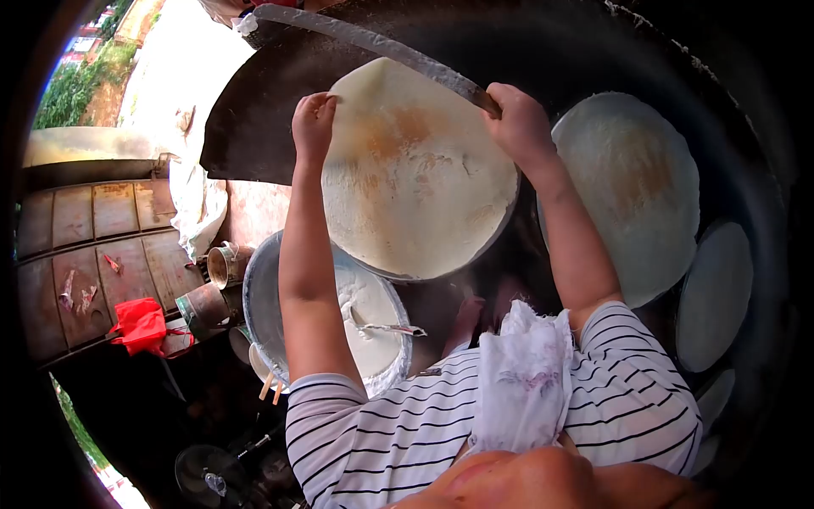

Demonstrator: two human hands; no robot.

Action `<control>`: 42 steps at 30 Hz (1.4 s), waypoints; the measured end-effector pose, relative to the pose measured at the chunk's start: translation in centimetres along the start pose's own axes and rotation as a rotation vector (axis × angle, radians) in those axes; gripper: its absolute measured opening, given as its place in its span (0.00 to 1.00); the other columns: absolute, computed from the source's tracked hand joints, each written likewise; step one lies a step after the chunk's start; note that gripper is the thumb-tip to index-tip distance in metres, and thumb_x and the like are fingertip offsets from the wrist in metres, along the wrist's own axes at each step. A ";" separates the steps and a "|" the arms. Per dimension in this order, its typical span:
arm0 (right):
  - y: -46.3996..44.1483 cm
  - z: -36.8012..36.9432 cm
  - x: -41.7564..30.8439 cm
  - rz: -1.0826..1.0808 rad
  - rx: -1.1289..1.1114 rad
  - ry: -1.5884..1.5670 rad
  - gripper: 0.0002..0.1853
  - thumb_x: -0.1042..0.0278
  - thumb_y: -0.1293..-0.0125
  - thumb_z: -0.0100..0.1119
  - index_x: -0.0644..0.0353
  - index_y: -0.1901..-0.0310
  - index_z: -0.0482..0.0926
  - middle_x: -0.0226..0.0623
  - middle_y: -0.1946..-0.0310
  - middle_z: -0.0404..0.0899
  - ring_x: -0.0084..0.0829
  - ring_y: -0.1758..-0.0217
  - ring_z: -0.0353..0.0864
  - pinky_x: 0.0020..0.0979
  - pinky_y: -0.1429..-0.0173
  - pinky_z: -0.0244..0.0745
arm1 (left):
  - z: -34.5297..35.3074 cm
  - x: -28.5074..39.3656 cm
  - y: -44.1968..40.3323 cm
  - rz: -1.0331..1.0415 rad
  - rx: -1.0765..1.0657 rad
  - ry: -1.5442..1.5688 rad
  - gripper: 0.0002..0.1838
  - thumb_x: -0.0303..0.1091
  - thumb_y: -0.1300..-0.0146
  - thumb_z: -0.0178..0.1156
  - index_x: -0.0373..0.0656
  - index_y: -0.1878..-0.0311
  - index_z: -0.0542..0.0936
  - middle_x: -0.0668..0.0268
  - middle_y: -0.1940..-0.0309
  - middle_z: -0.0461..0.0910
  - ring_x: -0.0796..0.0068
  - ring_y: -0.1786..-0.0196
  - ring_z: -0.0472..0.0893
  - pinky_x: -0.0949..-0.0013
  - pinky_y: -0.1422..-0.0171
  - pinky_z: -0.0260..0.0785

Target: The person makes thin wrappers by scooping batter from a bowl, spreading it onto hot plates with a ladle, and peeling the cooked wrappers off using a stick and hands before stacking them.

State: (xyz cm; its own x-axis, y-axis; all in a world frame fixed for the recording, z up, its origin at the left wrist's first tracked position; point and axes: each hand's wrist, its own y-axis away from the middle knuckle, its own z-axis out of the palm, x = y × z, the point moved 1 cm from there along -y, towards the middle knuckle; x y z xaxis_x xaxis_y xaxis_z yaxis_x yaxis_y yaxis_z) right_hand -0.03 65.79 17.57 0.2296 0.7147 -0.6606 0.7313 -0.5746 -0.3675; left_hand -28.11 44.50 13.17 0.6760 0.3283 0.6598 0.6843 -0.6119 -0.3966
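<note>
A large, thin, round pancake [415,187], pale with browned patches, lies on a round griddle in front of me. My left hand [314,127] is closed at its upper left edge, thumb and fingers pinching the rim. In my right hand [519,123] is the wooden handle of a long, slightly curved scraper [373,44]. Its whitish-smeared blade reaches up and left over the far edge of the pancake. A bucket [264,293] of white batter [373,348] stands below my left forearm, with a ladle [386,328] lying in it.
To the right, another round pancake [632,182] lies on a griddle, with a further pale round sheet [715,297] beyond it. Small pails [227,265] and a red bag [140,326] are at the left. A dark curved sheet [254,119] stands behind my left hand.
</note>
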 end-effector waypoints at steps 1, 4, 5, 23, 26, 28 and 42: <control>0.5 -0.4 -0.3 0.013 0.003 -0.011 0.07 0.74 0.47 0.61 0.59 0.67 0.74 0.41 0.66 0.79 0.47 0.62 0.79 0.40 0.61 0.76 | -0.7 1.2 0.5 -0.002 0.023 0.021 0.09 0.31 0.37 0.61 0.35 0.59 0.81 0.64 0.62 0.77 0.77 0.61 0.79 0.74 0.54 0.72; 2.1 -1.5 -1.4 0.000 0.041 -0.065 0.07 0.74 0.48 0.62 0.60 0.67 0.74 0.41 0.65 0.79 0.46 0.62 0.80 0.40 0.60 0.76 | -2.5 4.2 0.7 0.028 0.089 0.093 0.07 0.31 0.38 0.62 0.38 0.61 0.82 0.64 0.64 0.78 0.74 0.61 0.79 0.73 0.55 0.71; 2.8 -2.0 -1.8 -0.013 0.060 -0.086 0.07 0.74 0.48 0.62 0.60 0.67 0.74 0.41 0.66 0.79 0.46 0.63 0.80 0.40 0.60 0.77 | -3.2 4.9 0.9 0.053 0.082 0.077 0.07 0.31 0.38 0.62 0.37 0.61 0.82 0.64 0.64 0.78 0.74 0.61 0.79 0.74 0.55 0.71; 1.0 -3.5 0.6 -0.174 0.202 -0.242 0.10 0.70 0.45 0.62 0.62 0.72 0.70 0.45 0.75 0.72 0.49 0.69 0.75 0.41 0.68 0.67 | -3.4 4.0 -3.5 0.125 0.152 -0.038 0.10 0.34 0.42 0.64 0.37 0.62 0.83 0.62 0.68 0.80 0.71 0.65 0.80 0.71 0.58 0.72; 1.6 -6.8 -1.8 -0.169 0.202 -0.241 0.10 0.70 0.45 0.62 0.62 0.72 0.70 0.45 0.76 0.71 0.49 0.71 0.73 0.40 0.69 0.67 | -4.8 8.1 -1.7 0.077 0.177 0.107 0.09 0.32 0.40 0.64 0.36 0.61 0.82 0.64 0.67 0.79 0.77 0.66 0.80 0.74 0.60 0.72; 3.0 -9.5 -3.9 -0.155 0.210 -0.271 0.10 0.70 0.45 0.62 0.62 0.72 0.70 0.46 0.77 0.71 0.50 0.72 0.73 0.40 0.69 0.66 | -7.1 13.0 0.4 0.067 0.173 0.192 0.08 0.29 0.38 0.62 0.35 0.60 0.81 0.67 0.67 0.78 0.80 0.65 0.79 0.76 0.62 0.72; 16.5 -32.8 19.6 0.515 0.262 0.082 0.13 0.66 0.52 0.69 0.60 0.76 0.72 0.35 0.82 0.76 0.28 0.78 0.78 0.32 0.71 0.71 | 24.5 35.7 -4.9 0.148 -0.793 0.145 0.13 0.40 0.38 0.59 0.38 0.62 0.82 0.67 0.75 0.81 0.77 0.75 0.78 0.70 0.68 0.72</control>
State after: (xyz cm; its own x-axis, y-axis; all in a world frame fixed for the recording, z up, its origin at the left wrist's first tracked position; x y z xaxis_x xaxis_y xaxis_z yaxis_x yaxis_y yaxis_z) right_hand 37.60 83.35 20.01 0.5701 0.3392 -0.7483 0.3311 -0.9284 -0.1686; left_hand -0.62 76.83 23.00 0.6649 0.1407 0.7336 0.1565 -0.9865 0.0474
